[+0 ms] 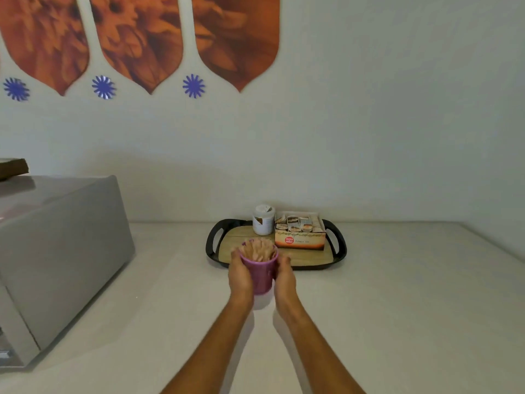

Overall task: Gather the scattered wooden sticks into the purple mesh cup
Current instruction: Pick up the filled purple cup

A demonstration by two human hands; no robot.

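Note:
The purple mesh cup point(262, 274) is upright at the middle of the counter, gripped from both sides. My left hand point(240, 273) wraps its left wall and my right hand point(284, 275) wraps its right wall. Several wooden sticks point(260, 249) stand bunched inside the cup, their tips rising above the rim. The cup's base is near the front edge of the tray; whether it rests on the counter or is lifted I cannot tell. I see no loose sticks on the counter.
A black-rimmed wooden tray point(339, 245) lies just behind the cup, holding a white jar point(263, 220) and a box of sachets point(299, 231). A grey microwave point(56, 251) fills the left side. The wall point(369, 137) stands close behind.

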